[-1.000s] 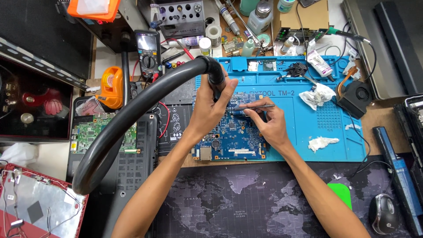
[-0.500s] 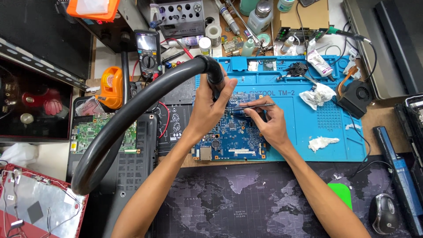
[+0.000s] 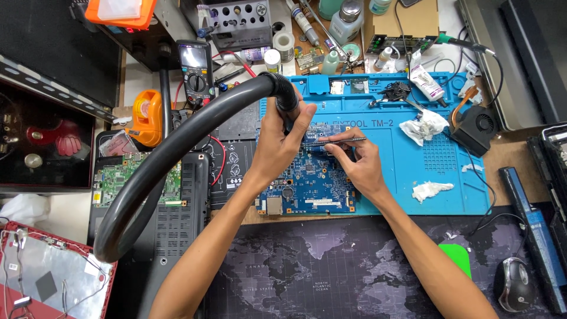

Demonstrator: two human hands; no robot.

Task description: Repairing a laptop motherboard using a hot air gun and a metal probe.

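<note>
From the head camera, the left hand (image 3: 282, 137) is wrapped around the end of a thick black hose (image 3: 177, 147), its nozzle pointed down just beyond the fingertips. The right hand (image 3: 355, 162) pinches thin metal tweezers (image 3: 336, 140), tips reaching toward the left hand. Beneath both hands lies a blue circuit board (image 3: 307, 186) on a blue work mat (image 3: 407, 171). The board looks stiff, light and fragile, best held by its bare edges; the hose appears flexible yet springy. What the tweezer tips grip, if anything, is too small to tell. A crumpled tissue (image 3: 424, 125) sits to the right of the right hand.
</note>
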